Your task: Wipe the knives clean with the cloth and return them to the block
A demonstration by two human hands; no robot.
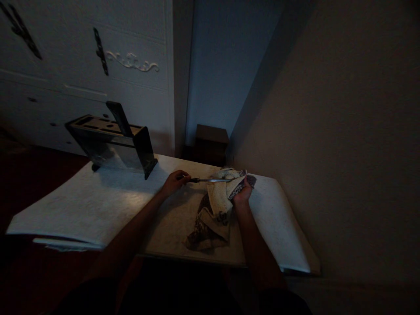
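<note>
My left hand (177, 181) is closed around the dark handle of a tool with a small collar and a slim, shiny metal shaft, which looks like a sharpening steel (211, 180). The shaft points right, and its far end lies against a cream cloth with dark patterned patches (219, 199). Bunched in my right hand (243, 192), the cloth is gripped near its upper right end. Its lower part hangs down to the left over the table. Cloth folds partly hide the right fingers and the shaft's tip.
At the left of the pale-covered table (78, 205) stands a knife block (113, 146) with clear sides, one black-handled knife (118, 118) upright in it. White cabinets (138, 100) rise behind. A brown box-like piece (211, 138) stands beyond the table, near the right wall (337, 131).
</note>
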